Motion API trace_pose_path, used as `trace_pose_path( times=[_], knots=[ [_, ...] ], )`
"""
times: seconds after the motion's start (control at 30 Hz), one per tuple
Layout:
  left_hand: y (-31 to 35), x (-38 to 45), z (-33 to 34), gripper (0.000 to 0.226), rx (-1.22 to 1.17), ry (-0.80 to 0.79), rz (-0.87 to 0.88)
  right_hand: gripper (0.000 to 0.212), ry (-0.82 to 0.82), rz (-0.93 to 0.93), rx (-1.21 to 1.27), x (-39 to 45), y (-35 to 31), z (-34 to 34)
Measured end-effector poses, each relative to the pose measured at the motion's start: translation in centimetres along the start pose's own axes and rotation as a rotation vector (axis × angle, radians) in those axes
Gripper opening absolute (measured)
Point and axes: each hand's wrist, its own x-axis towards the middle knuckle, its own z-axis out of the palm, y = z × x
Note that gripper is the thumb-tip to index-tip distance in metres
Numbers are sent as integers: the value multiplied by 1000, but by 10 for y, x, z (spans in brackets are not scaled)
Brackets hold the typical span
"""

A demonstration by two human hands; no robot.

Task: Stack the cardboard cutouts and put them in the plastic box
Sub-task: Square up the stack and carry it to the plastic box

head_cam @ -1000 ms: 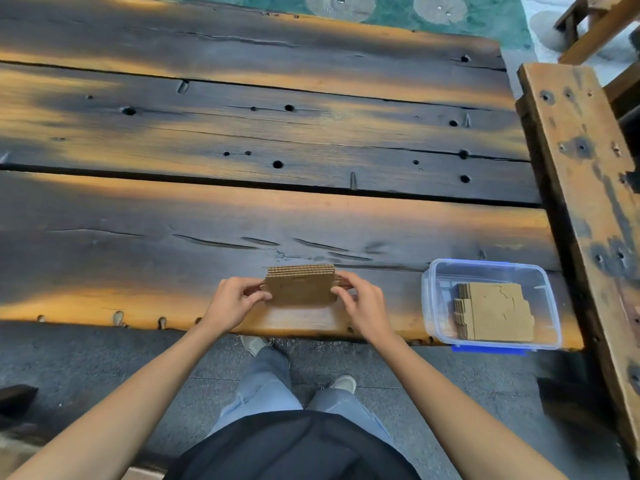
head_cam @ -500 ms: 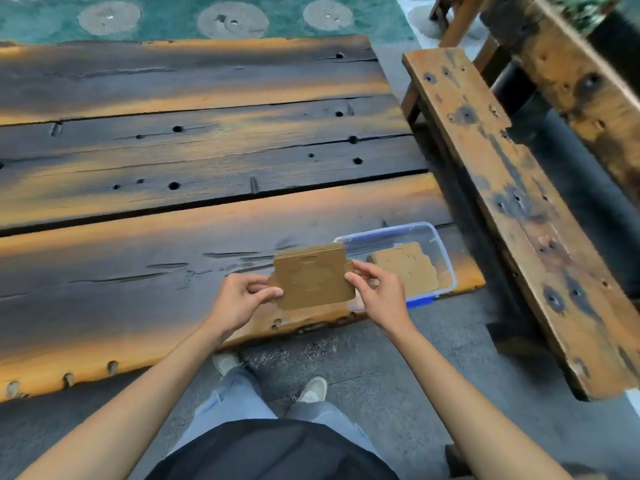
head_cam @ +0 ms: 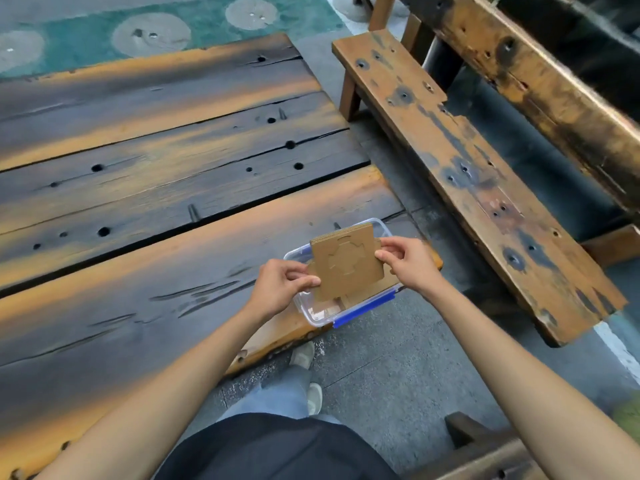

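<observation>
Moved: stack of cardboard cutouts (head_cam: 346, 263), from beside the clear plastic box (head_cam: 313, 315) to directly above it. Left hand (head_cam: 282, 285) and right hand (head_cam: 408, 263) each pinch an opposite edge. Cutouts already lie inside. Advice: keep edges flush, lower level, clear the rim, seat onto them.
</observation>
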Motion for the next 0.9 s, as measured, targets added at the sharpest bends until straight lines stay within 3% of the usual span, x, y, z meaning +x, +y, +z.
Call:
trace_pose_path(
  times=[0.13, 0.5, 0.63, 0.8, 0.9],
  knots=[
    [4, 29, 26, 12, 20, -53, -92, 32, 19, 44, -158, 21, 8, -14],
    [-8, 59, 70, 32, 203, -150, -375, 35, -119, 146, -533, 47, 26, -3],
    [-9, 69, 72, 40, 261, -193, -415, 31, -145, 121, -687, 50, 27, 5],
    [-12, 79, 73, 27, 370, -254, -424, 24, -160, 121, -821, 47, 25, 18],
    [-15, 85, 75, 36, 492, -278, -413, 19, -146, 105, -879, 46, 24, 23]
  ],
)
